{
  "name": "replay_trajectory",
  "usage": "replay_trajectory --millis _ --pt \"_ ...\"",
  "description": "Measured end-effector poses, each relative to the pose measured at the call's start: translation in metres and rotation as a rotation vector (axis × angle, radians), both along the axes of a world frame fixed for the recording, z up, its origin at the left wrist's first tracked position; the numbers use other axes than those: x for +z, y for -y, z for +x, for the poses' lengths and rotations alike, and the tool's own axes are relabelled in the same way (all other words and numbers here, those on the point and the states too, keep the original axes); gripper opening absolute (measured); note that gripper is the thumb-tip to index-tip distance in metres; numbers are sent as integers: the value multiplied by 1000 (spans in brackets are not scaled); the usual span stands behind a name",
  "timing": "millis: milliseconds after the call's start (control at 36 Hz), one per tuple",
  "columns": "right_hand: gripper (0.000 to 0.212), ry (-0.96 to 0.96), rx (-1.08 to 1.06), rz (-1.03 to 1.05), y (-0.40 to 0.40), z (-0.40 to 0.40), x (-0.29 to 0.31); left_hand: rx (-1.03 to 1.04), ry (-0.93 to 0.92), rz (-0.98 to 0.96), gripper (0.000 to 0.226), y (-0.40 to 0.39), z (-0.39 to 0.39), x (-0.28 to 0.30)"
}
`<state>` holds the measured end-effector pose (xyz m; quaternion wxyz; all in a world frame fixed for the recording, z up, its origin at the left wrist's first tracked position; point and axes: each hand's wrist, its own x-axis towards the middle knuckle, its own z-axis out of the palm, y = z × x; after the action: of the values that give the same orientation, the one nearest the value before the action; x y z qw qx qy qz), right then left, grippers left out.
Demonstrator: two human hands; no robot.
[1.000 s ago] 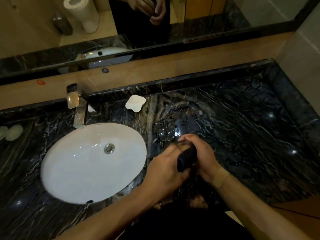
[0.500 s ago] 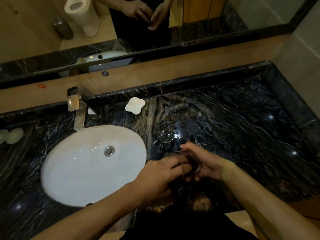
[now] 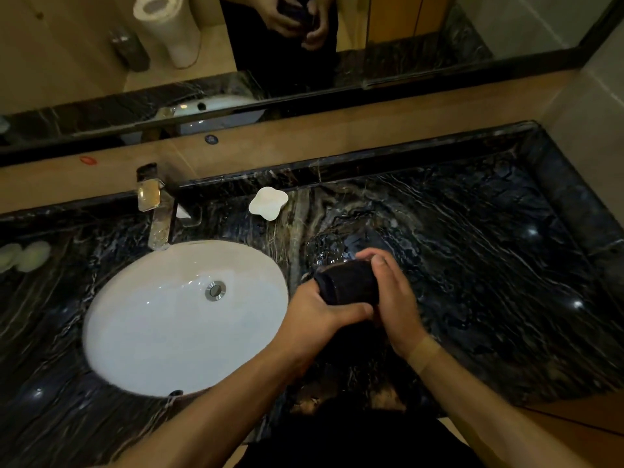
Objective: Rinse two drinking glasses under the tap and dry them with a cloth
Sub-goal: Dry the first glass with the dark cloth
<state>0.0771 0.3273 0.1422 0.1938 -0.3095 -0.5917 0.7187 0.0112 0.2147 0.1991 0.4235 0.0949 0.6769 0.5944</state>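
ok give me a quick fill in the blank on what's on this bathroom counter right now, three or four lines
1. Both hands, the left hand and the right hand, hold a dark ____ wrapped around something.
2. A clear glass stands on the black marble counter, to the ____ of the white basin.
3. No ____ runs from the tap.
4. The white soap dish sits by the counter's ____ edge.

Missing words: cloth; right; water; back
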Motion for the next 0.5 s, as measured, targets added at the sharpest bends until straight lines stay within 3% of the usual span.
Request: replay_trajectory --millis 56,139,278,389,500 --pt "42 18 -5 3 0 1 -1 -39 -103 -13 48 3 3 -5" --pt "31 72 11 -39 -1 3 0 -146 -331 -23 61 8 5 -13" --pt "37 253 80 -342 -6 7 8 -390 -881 -100 66 16 1 -26" --pt "48 391 178 -374 -12 8 9 -619 -1249 -156 76 24 -5 -33" --pt "47 564 336 -389 -17 10 10 -916 -1517 -123 54 33 -17 -31"
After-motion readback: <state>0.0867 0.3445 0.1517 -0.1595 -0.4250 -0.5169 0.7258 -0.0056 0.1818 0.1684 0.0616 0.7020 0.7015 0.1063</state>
